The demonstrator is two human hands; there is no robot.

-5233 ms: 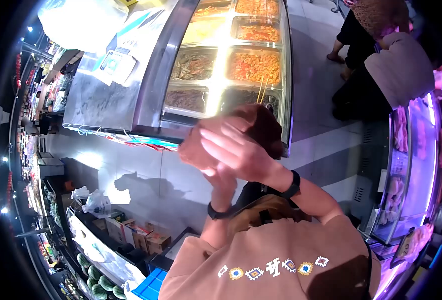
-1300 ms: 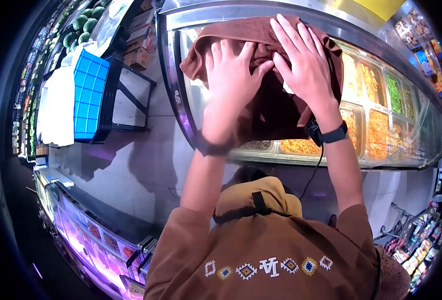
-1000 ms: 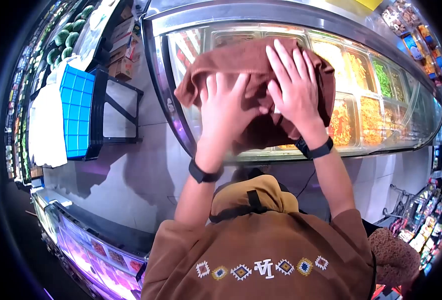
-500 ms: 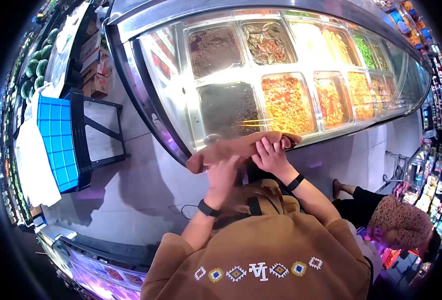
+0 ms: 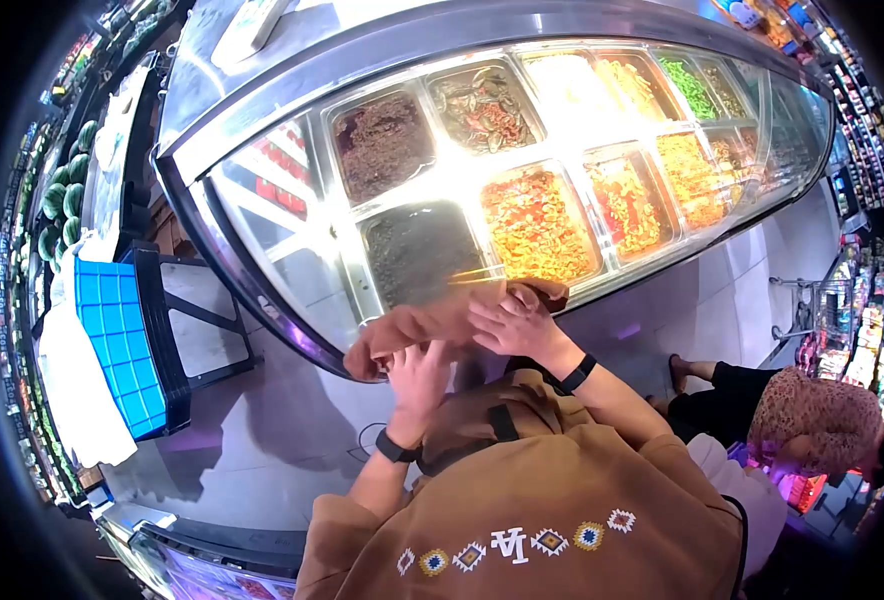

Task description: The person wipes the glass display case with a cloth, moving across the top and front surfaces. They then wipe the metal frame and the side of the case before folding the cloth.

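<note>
Brown cloth (image 5: 422,325) is located at the near edge of the glass display case (image 5: 362,50), in front of the wearer's torso. The cloth is bunched and runs from left to right. The left hand (image 5: 420,375) grasps its left portion, with the fingers curled into the fabric. The right hand (image 5: 510,322) grips its right portion. Each wrist carries a black band.

Yellow chopsticks (image 5: 477,275) lie just beyond the cloth, over the near-left tray of dark food (image 5: 417,250). The adjacent tray to the right contains orange food (image 5: 537,225). Green food (image 5: 688,88) occupies a tray at the far right.

Left of the case, a blue crate (image 5: 120,345) stands beside white fabric (image 5: 77,385). Right of the wearer is another person (image 5: 812,420), near a shopping cart (image 5: 807,310).
</note>
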